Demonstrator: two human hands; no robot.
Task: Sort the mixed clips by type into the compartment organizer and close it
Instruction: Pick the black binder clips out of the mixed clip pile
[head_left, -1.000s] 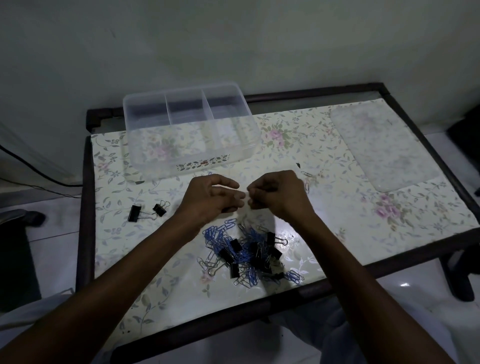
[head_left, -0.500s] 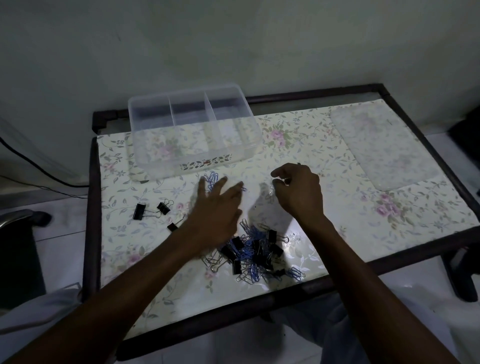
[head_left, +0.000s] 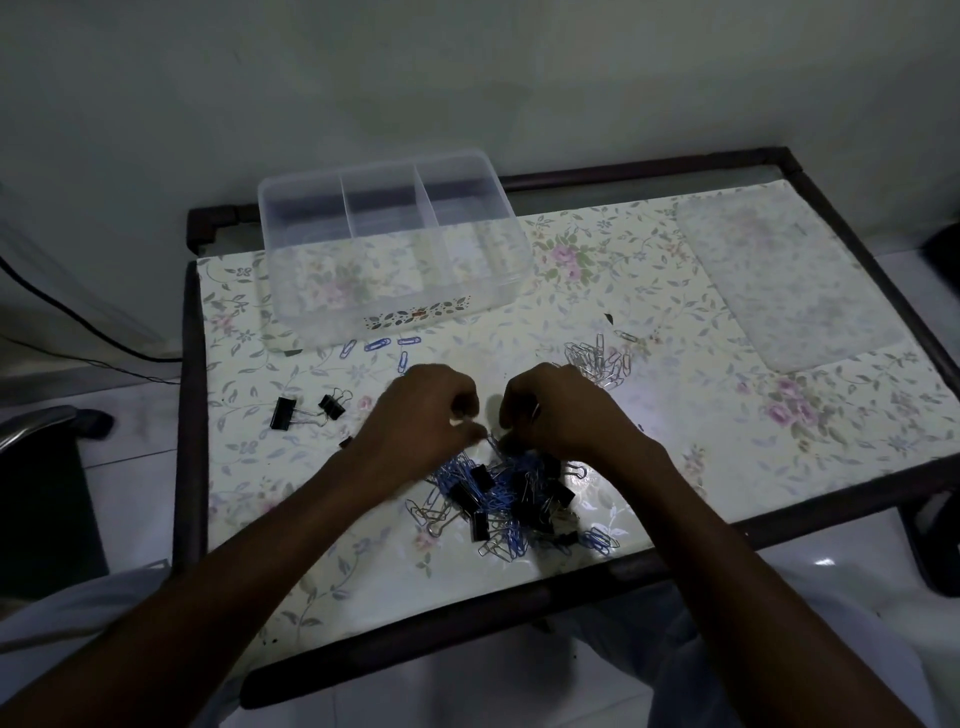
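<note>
Picking at the mixed pile of clips (head_left: 506, 499) near the table's front edge, the left hand (head_left: 426, 415) and right hand (head_left: 553, 410) curl their fingers, apparently pinching a single paper clip between them, though dim light obscures it. Sorting is at its pre-grouping step; the clear organizer (head_left: 395, 249) stands empty behind. Next comes freeing that clip from the tangle.
</note>
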